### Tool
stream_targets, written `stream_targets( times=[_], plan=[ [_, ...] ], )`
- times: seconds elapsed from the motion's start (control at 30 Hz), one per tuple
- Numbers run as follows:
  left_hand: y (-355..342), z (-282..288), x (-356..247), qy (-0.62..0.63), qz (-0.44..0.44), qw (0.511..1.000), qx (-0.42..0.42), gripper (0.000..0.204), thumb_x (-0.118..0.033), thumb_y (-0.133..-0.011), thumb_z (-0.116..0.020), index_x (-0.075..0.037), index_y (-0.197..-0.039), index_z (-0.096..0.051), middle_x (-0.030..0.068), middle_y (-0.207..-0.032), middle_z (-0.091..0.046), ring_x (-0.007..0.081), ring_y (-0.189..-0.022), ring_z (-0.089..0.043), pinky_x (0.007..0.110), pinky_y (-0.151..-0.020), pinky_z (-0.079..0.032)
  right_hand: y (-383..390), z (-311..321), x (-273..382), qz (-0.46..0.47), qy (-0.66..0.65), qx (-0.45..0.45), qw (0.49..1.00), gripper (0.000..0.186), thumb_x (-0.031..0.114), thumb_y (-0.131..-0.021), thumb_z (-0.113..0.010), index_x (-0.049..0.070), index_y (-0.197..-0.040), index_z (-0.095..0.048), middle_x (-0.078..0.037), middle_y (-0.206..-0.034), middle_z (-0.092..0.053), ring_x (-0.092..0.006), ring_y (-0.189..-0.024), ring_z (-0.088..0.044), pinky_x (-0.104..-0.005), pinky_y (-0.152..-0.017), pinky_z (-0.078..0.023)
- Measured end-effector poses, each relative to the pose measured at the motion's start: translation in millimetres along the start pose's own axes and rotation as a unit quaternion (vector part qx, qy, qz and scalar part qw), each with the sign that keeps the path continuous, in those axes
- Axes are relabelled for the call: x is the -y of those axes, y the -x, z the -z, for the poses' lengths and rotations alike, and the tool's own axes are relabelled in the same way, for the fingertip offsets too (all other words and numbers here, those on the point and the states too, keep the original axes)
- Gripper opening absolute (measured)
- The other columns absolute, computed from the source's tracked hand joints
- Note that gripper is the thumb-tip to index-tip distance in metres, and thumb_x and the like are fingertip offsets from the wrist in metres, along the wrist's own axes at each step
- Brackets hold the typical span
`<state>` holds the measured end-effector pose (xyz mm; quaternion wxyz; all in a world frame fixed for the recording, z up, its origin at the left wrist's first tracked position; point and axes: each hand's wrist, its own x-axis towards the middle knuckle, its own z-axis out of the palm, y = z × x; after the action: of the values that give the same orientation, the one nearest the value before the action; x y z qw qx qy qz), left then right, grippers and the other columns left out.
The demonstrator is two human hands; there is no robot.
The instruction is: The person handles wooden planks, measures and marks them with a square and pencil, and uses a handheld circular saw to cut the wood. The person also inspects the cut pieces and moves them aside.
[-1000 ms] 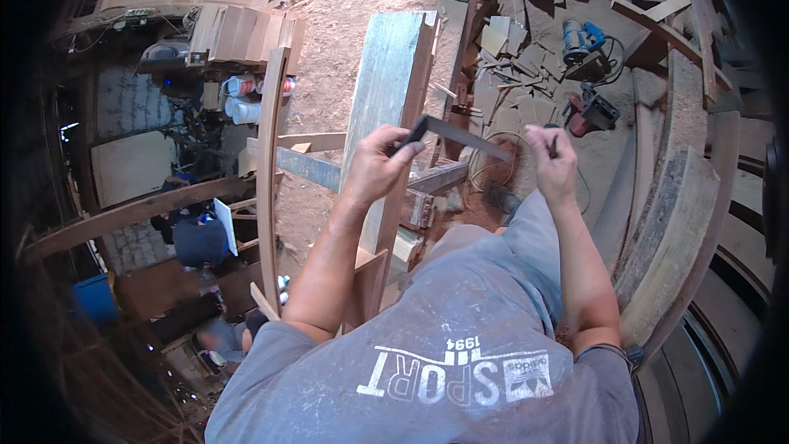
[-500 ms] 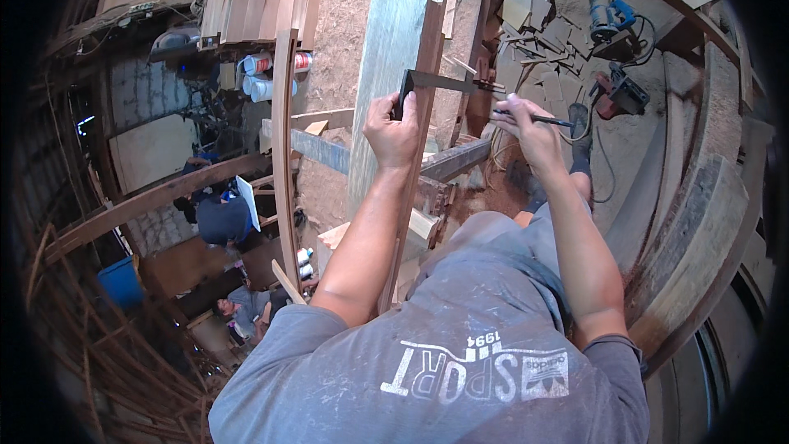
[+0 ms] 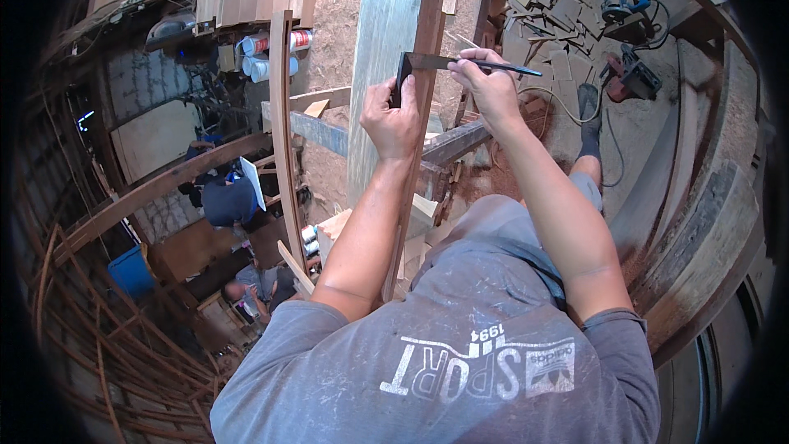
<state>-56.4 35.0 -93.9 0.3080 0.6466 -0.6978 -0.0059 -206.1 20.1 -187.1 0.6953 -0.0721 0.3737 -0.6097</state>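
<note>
A thick wooden board (image 3: 383, 29) runs away from me, pale grey on top, with a stepped brown right side. My left hand (image 3: 389, 122) is closed around the dark stock of a try square (image 3: 406, 74), holding it against the board. The square's blade (image 3: 431, 62) reaches to the right across the brown side. Between the fingers of my right hand (image 3: 491, 92) is a dark pencil (image 3: 519, 71), its back end pointing right. That hand is at the blade's far end; its fingers hide the pencil's tip, and I cannot tell whether it touches the wood.
A crossbeam (image 3: 320, 133) passes under the board, and a narrow upright plank (image 3: 281, 115) stands to the left. Far right lie a blue power tool (image 3: 618, 2), a red-and-black one (image 3: 631, 74) and cords. Wood scraps (image 3: 555, 20) litter the floor. Two people are at lower left.
My right hand has moved left and slightly up with the pencil, from beyond the blade's end to the blade itself. My left hand keeps the try square on the board.
</note>
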Motion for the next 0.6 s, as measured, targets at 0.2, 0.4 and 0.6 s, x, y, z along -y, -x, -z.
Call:
stream_targets(
  times=[0.2, 0.4, 0.6],
  plan=[
    [-0.5, -0.5, 0.8, 0.005, 0.003, 1.000, 0.002, 0.023, -0.020, -0.095, -0.086, 0.000, -0.101, -0.078, 0.0104, -0.085, -0.069, 0.0219, -0.074, -0.068, 0.037, -0.067, -0.053, -12.5, -21.5, -11.7, 0.014, -0.003, -0.011, 1.000, 0.020, 0.005, -0.101, -0.073, -0.008, -0.116, -0.068, -0.017, -0.113, -0.074, -0.0240, -0.109, -0.077, -0.0340, -0.097, -0.067],
    [0.0, -2.0, 4.1, 0.009, -0.003, 1.000, -0.003, 0.021, -0.019, -0.095, -0.086, -0.001, -0.102, -0.078, 0.0102, -0.086, -0.069, 0.0218, -0.073, -0.067, 0.037, -0.066, -0.053, -13.1, -23.7, -9.4, 0.028, 0.057, -0.011, 0.998, 0.020, 0.008, -0.101, -0.074, -0.006, -0.115, -0.071, -0.016, -0.110, -0.078, -0.0205, -0.102, -0.079, -0.0327, -0.095, -0.067],
    [1.5, -1.8, 2.3, -0.001, 0.019, 1.000, 0.006, 0.021, -0.017, -0.094, -0.086, 0.000, -0.103, -0.078, 0.0103, -0.086, -0.068, 0.0220, -0.074, -0.068, 0.036, -0.066, -0.053, -9.9, -31.2, -1.1, 0.082, 0.147, 0.011, 0.986, 0.025, 0.021, -0.098, -0.077, 0.000, -0.112, -0.077, -0.013, -0.104, -0.082, -0.0191, -0.096, -0.079, -0.0339, -0.087, -0.062]
  ],
)
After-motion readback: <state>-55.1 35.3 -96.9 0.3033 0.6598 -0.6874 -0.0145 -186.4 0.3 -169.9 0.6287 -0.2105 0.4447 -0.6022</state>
